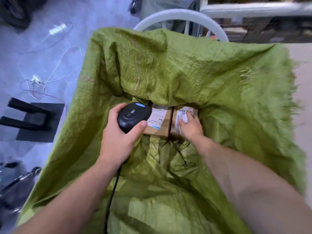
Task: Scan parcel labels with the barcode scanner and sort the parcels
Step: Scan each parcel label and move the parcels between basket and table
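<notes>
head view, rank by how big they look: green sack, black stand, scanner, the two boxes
1. green sack
2. black stand
3. scanner, left box, right box: alike; scanner is nearer, boxes partly covered

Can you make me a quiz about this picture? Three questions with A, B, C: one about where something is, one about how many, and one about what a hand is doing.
1. Where are the parcels? A on a chair; B inside the green sack; C on the floor.
2. How many parcels show? A one; B two; C four.
3. What is the left hand doing? A gripping the scanner; B hanging open; C touching the floor.

Answers:
1 B, the green cloth rises all round them.
2 B, two labelled parcels lie side by side.
3 A, its fingers and thumb curl round the scanner.
</notes>
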Available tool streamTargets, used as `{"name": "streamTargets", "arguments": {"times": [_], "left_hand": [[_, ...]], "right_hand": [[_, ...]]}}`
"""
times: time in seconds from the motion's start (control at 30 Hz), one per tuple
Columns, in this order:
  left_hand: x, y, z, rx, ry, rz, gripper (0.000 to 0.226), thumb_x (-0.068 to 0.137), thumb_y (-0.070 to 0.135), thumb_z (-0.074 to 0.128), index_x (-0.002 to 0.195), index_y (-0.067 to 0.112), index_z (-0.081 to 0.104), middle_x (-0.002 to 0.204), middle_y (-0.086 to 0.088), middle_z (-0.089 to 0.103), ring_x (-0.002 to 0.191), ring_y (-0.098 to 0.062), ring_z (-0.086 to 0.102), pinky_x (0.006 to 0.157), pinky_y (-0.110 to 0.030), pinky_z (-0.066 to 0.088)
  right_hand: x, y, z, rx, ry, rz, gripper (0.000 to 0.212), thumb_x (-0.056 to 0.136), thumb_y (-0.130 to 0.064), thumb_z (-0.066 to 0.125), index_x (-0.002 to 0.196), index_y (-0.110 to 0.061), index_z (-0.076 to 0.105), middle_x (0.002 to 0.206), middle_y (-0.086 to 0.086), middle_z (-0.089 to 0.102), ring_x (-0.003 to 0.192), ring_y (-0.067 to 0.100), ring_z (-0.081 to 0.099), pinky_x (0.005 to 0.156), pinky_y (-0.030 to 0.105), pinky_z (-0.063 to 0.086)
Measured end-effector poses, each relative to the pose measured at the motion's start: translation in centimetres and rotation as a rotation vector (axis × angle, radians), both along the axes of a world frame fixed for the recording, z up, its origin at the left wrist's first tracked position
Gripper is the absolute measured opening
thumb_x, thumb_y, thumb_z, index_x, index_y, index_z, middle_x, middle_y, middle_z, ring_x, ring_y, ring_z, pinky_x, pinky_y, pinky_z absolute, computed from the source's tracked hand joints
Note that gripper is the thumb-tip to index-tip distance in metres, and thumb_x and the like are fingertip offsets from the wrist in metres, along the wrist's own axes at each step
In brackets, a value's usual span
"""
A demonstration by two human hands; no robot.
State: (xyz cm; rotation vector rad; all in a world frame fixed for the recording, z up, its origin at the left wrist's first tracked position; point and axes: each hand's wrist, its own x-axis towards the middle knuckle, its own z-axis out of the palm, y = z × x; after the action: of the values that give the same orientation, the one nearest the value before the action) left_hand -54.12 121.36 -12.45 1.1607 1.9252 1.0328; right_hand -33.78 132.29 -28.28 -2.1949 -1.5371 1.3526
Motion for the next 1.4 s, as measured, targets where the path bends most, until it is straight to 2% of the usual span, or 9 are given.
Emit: {"name": "streamTargets", "arguments": {"times": [0.13,0.27,0.43,0.57,0.7,0.93,1.13,1.23,1.4], "left_hand": [[0.2,-2.3,3.0,0.078,-0.038,-0.01,0.07,0.069,0.045,0.078,0.131,0.033,0.048,0.11,0.031,0.062,0.096,0.019,0.059,0.079,0.0,0.04],[0.1,-5.3,6.2,0.153,-0.074,-0.043,0.069,0.072,0.041,0.081,0.132,0.033,0.048,0.11,0.029,0.059,0.09,0.024,0.056,0.074,0.003,0.037],[-0.2,-9.5,9.2,0.224,-0.143,-0.122,0.067,0.067,0.049,0.075,0.127,0.041,0.046,0.111,0.029,0.06,0.093,0.022,0.056,0.082,-0.011,0.042],[0.4,-13.4,11.0,0.298,-0.181,-0.228,0.065,0.071,0.044,0.079,0.127,0.037,0.046,0.111,0.027,0.059,0.093,0.022,0.056,0.078,-0.004,0.04],[2.5,-16.7,12.3,0.348,-0.221,-0.356,0.058,0.081,0.027,0.083,0.127,0.031,0.047,0.111,0.026,0.058,0.09,0.023,0.056,0.077,0.0,0.041],[10.9,-21.1,16.3,0.426,-0.31,-0.652,0.063,0.077,0.034,0.083,0.127,0.031,0.046,0.111,0.026,0.056,0.089,0.024,0.055,0.077,0.001,0.039],[20.3,-27.4,18.4,0.437,-0.376,-0.922,0.067,0.078,0.029,0.085,0.134,0.026,0.048,0.114,0.022,0.06,0.093,0.015,0.059,0.08,-0.009,0.045],[25.5,-32.5,19.0,0.44,-0.394,-1.045,0.066,0.076,0.038,0.081,0.132,0.032,0.047,0.11,0.026,0.059,0.087,0.017,0.059,0.069,-0.006,0.043],[34.5,-43.8,19.4,0.368,-0.469,-1.217,0.059,0.085,0.029,0.079,0.134,0.034,0.045,0.106,0.022,0.059,0.071,0.014,0.057,0.049,-0.004,0.041]], "right_hand": [[-0.3,-2.9,5.0,0.02,0.004,0.081,0.063,0.103,-0.051,0.042,0.159,-0.03,0.023,0.168,0.008,0.01,0.154,0.024,0.013,0.123,0.031,0.012],[-0.3,-6.9,11.1,0.13,-0.027,0.139,0.063,0.103,-0.049,0.043,0.159,-0.028,0.024,0.168,0.009,0.014,0.154,0.023,0.013,0.123,0.033,0.013],[1.1,-13.5,18.2,0.289,-0.11,0.118,0.062,0.103,-0.049,0.043,0.159,-0.03,0.023,0.168,0.011,0.012,0.155,0.027,0.011,0.123,0.039,0.014],[3.0,-19.4,23.1,0.441,-0.283,0.024,0.062,0.105,-0.051,0.037,0.16,-0.031,0.019,0.168,0.009,0.013,0.154,0.029,0.011,0.123,0.048,0.021],[6.5,-25.4,26.6,0.542,-0.568,-0.059,0.061,0.104,-0.053,0.032,0.159,-0.031,0.019,0.167,0.008,0.015,0.153,0.031,0.01,0.121,0.05,0.022],[14.0,-37.9,31.2,0.513,-0.87,-0.244,0.06,0.105,-0.054,0.023,0.16,-0.035,0.007,0.169,0.001,-0.005,0.154,0.03,-0.011,0.122,0.055,0.004],[21.2,-51.6,33.8,0.427,-1.009,-0.498,0.063,0.103,-0.059,0.019,0.16,-0.036,0.003,0.169,0.001,-0.009,0.154,0.029,-0.013,0.121,0.057,0.001],[24.7,-60.0,34.3,0.366,-1.05,-0.636,0.065,0.102,-0.06,0.019,0.16,-0.037,0.001,0.169,0.001,-0.008,0.154,0.029,-0.012,0.121,0.058,0.001],[30.3,-76.0,34.5,0.211,-1.097,-0.84,0.065,0.102,-0.06,0.019,0.16,-0.037,0.0,0.169,0.001,-0.008,0.154,0.029,-0.012,0.121,0.059,0.003]]}}
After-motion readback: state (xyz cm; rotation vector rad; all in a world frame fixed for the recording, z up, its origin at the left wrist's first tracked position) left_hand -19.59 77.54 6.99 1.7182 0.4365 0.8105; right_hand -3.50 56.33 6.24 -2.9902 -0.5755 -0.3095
